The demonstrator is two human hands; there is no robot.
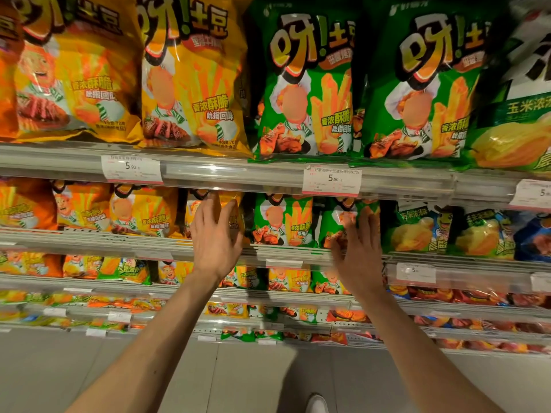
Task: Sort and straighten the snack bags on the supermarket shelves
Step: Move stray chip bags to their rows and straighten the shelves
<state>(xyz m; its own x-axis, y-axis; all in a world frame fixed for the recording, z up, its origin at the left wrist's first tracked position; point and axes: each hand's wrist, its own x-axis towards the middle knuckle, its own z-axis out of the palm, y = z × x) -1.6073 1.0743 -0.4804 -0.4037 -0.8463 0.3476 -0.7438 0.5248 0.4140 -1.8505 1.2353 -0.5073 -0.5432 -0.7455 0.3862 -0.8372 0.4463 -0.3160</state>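
Tiered supermarket shelves (232, 177) fill the view, stocked with rows of potato-stick snack bags in orange, yellow and green, with price tags (331, 180) reading 5.90 clipped along the shelf rails. On the second shelf down, a person reaches in with both bare arms. The left hand (215, 234) lies against a yellow snack bag (232, 213), its grip spread, fingers straight and fanned over the front of the pack, which stands upright at the shelf's front edge. The right hand (359, 248) rests on a green snack bag (343, 217) two packs to the right, its grip likewise spread, fingers extended against the bag's lower front. Another green bag (283, 222) stands between the two hands. Larger bags of the same brands line the top shelf. Below, grey floor tiles (89, 368) and the toe of a white shoe (317, 403) show.
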